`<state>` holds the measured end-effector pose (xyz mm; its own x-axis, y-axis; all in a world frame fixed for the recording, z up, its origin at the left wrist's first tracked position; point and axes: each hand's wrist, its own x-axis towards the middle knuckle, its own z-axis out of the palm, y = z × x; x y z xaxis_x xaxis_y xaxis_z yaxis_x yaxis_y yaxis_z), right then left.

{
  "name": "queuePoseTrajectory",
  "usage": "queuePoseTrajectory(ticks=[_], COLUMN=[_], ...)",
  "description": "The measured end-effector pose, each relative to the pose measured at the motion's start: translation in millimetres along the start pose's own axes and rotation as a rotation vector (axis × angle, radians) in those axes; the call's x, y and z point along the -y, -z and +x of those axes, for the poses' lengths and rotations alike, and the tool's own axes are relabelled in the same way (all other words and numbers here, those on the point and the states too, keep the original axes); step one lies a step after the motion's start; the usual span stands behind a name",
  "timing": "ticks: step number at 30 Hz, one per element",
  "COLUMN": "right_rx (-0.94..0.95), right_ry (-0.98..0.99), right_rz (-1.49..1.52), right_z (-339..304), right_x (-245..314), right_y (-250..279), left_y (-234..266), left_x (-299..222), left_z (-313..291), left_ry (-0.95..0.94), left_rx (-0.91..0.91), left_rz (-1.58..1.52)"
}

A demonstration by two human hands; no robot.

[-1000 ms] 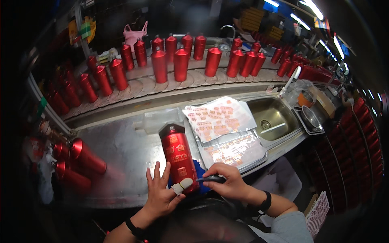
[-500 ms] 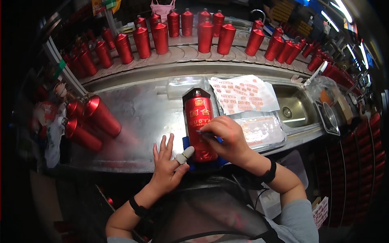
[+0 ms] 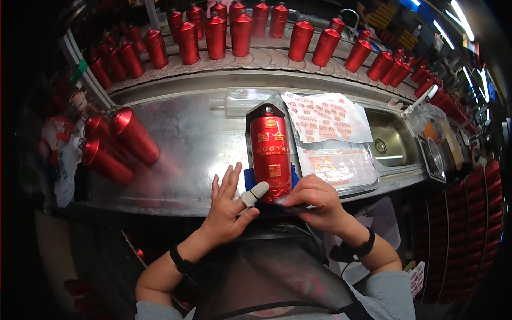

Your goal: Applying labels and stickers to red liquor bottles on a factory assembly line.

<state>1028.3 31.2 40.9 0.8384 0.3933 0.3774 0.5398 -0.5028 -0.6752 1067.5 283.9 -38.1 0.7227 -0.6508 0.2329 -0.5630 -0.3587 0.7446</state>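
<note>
A shiny red bottle point(image 3: 270, 141) with gold lettering lies on its back in a dark holder with blue parts at its lower sides, its neck pointing away from me. My left hand point(image 3: 228, 207) is open beside its lower left, fingers spread. The index finger wears a white cover with a yellow band and rests against the bottle's lower edge. At the bottle's lower right, my right hand point(image 3: 317, 205) is closed in a pinch. A small pale bit shows at its fingertips, too blurred to name.
Printed paper sheets point(image 3: 326, 118) and a clear-covered tray point(image 3: 338, 164) lie right of the bottle, before a metal sink point(image 3: 393, 140). Several red bottles point(image 3: 134, 136) lean at the left. A conveyor point(image 3: 256, 63) carrying upright red bottles runs along the back.
My right hand has moved down from the bottle's middle to its lower right end, still pinched. My left hand stays by the lower left. The bottles on the conveyor have shifted.
</note>
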Motion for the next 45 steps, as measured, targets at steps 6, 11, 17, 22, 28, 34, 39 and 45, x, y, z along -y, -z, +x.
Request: queuePoseTrajectory(ticks=[6,11,17,22,28,34,39,45], right_rx=[-0.319,-0.486,-0.458,-0.476,-0.402,-0.611,-0.876,-1.05], right_ry=[-0.654,-0.781,-0.86,-0.504,-0.383,-0.66,-0.729,-0.682], right_rz=[0.194,0.241,0.064,-0.177,-0.29,-0.117,0.604,0.725], right_z=[-7.2,-25.0,-41.5,-28.7,-20.3,-10.1,12.2,38.5], right_x=[-29.4,-51.1,-68.3,-93.6,-97.1,-136.9,-153.7,-192.7], right_y=[-7.6,-6.7,-1.1,-13.3,12.1,87.8,201.3,297.0], left_y=[7.1,-0.3,-0.5,0.6,-4.4,-0.1,1.1,3.9], left_x=[-4.8,3.8,-20.3,-24.5,-3.2,-4.5,5.9,18.9], left_z=[30.8,62.4,44.6,34.2,23.1,31.4,37.7,32.8], left_ry=[-0.079,-0.096,-0.147,-0.169,0.016,-0.021,-0.025,0.178], left_rx=[-0.007,-0.093,-0.02,0.049,-0.053,-0.084,-0.088,-0.193], left_rz=[0.142,0.239,0.284,0.308,0.213,0.159,0.092,0.085])
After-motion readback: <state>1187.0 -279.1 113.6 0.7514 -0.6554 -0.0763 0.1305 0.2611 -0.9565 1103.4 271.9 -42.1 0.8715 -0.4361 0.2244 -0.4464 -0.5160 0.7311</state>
